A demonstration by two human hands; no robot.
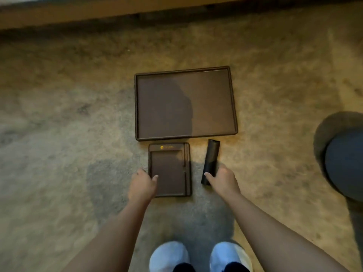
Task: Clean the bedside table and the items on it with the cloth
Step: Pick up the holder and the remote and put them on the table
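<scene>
A large dark brown tray [137, 107] lies flat on the carpet in the middle of the head view. Just below it lies a smaller brown notepad holder [169, 167] with a gold logo at its top. My left hand [142, 185] grips its lower left edge, thumb on its face. To the right lies a slim black remote control [211, 154]. My right hand [222, 179] is closed around the remote's lower end. No cloth and no bedside table are in view.
Beige carpet [68, 134] covers the floor. A wooden base edge [98, 14] runs along the top. A dark round object [345, 163] sits at the right edge. My two feet in pale slippers [169, 256] stand at the bottom.
</scene>
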